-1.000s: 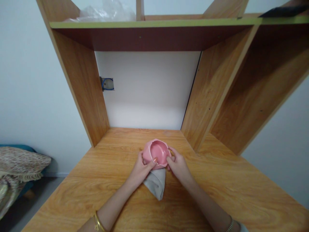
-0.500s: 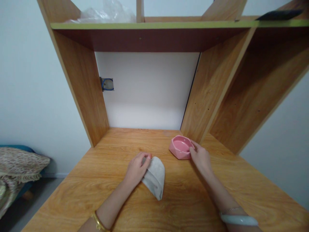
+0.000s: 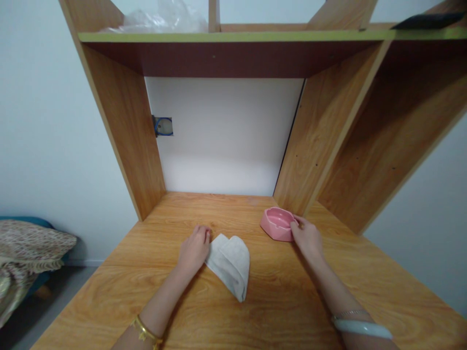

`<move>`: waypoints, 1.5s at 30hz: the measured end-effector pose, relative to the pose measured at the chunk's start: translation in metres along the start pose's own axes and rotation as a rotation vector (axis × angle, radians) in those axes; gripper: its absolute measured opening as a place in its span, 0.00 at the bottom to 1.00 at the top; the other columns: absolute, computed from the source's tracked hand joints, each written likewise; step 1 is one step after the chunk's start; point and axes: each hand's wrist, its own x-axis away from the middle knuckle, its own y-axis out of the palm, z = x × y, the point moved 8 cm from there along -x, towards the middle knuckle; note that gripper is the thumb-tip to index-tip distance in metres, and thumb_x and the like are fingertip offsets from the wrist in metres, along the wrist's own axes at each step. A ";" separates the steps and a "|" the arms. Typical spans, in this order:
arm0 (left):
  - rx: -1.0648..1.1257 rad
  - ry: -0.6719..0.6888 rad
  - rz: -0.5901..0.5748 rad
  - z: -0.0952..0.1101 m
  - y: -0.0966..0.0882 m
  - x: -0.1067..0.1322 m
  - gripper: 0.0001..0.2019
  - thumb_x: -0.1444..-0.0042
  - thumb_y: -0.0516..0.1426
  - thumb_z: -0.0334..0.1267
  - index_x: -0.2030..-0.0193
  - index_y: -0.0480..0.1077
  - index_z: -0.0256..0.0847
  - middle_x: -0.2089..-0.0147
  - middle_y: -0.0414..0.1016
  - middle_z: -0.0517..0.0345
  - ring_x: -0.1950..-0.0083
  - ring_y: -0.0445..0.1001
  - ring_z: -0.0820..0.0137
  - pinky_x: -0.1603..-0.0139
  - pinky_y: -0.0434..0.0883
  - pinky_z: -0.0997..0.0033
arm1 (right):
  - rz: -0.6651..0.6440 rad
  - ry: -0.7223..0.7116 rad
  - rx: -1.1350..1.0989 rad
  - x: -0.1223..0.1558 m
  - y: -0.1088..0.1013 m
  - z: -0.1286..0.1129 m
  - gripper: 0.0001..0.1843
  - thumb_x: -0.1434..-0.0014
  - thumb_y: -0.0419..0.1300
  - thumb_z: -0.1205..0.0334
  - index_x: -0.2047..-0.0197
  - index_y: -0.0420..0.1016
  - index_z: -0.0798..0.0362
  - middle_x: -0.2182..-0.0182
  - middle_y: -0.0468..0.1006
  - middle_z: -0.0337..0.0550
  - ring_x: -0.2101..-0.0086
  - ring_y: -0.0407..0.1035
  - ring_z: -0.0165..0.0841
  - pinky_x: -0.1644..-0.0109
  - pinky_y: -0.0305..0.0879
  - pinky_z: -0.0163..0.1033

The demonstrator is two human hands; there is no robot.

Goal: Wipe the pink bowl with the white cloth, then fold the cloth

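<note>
A pink dish (image 3: pixel 277 223) sits flat on the wooden desk (image 3: pixel 292 301), close to the foot of the upright shelf panel. My right hand (image 3: pixel 308 238) rests at its right rim, fingers curled and touching the edge. A folded grey-white cloth (image 3: pixel 229 265) lies on the desk in front of me. My left hand (image 3: pixel 194 249) sits at the cloth's left corner, fingers bent down against the desk and the cloth edge.
Upright wooden panels (image 3: pixel 314 146) stand on both sides of a white back wall. A shelf (image 3: pixel 233 36) overhead carries clear plastic (image 3: pixel 164 19). A blue-rimmed wall socket hole (image 3: pixel 163 126) shows at the left. A patterned blanket (image 3: pixel 25 248) lies far left.
My right hand carried the pink dish from above the cloth to the right and set it on the desk. My left hand slid left, from on the cloth to its left corner.
</note>
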 end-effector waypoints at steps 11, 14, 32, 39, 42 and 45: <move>-0.025 -0.048 -0.100 0.000 0.007 0.004 0.12 0.46 0.49 0.43 0.67 0.68 0.38 0.64 0.73 0.49 0.64 0.71 0.64 0.69 0.61 0.72 | -0.105 -0.355 -0.142 0.055 -0.001 -0.098 0.15 0.43 0.46 0.54 0.66 0.70 0.52 0.80 0.69 0.39 0.76 0.64 0.32 0.71 0.54 0.35; -0.022 -0.040 -0.109 0.002 0.010 0.006 0.10 0.47 0.50 0.40 0.66 0.68 0.38 0.65 0.73 0.49 0.64 0.71 0.64 0.68 0.60 0.72 | -0.337 -0.579 -0.155 0.092 0.021 -0.137 0.13 0.45 0.49 0.53 0.73 0.67 0.51 0.78 0.68 0.38 0.75 0.62 0.31 0.72 0.53 0.34; -0.145 -0.249 0.026 -0.024 -0.027 -0.001 0.11 0.45 0.43 0.41 0.62 0.61 0.41 0.67 0.74 0.50 0.65 0.72 0.62 0.71 0.61 0.70 | -0.416 -0.399 -0.369 0.081 0.038 -0.116 0.07 0.59 0.52 0.68 0.72 0.60 0.51 0.75 0.67 0.36 0.73 0.62 0.30 0.70 0.56 0.34; -0.340 -0.358 0.019 -0.041 -0.047 0.001 0.13 0.47 0.43 0.40 0.58 0.61 0.38 0.65 0.74 0.44 0.62 0.73 0.56 0.69 0.63 0.65 | -0.350 -0.096 -0.458 0.060 0.042 -0.082 0.07 0.60 0.53 0.66 0.75 0.57 0.50 0.79 0.67 0.33 0.76 0.63 0.30 0.72 0.58 0.34; -0.388 -0.357 0.009 -0.045 -0.047 0.002 0.14 0.48 0.44 0.38 0.57 0.61 0.34 0.64 0.73 0.42 0.60 0.71 0.55 0.67 0.63 0.64 | -0.424 -0.018 -0.464 0.060 0.048 -0.075 0.10 0.61 0.54 0.67 0.72 0.58 0.50 0.81 0.67 0.32 0.80 0.63 0.28 0.77 0.57 0.32; -0.469 -0.295 0.077 -0.041 -0.048 0.002 0.14 0.50 0.47 0.35 0.58 0.63 0.31 0.60 0.70 0.39 0.55 0.67 0.54 0.61 0.62 0.63 | -0.503 0.037 -0.475 0.062 0.054 -0.071 0.09 0.60 0.55 0.66 0.73 0.57 0.50 0.84 0.65 0.30 0.86 0.60 0.27 0.83 0.54 0.31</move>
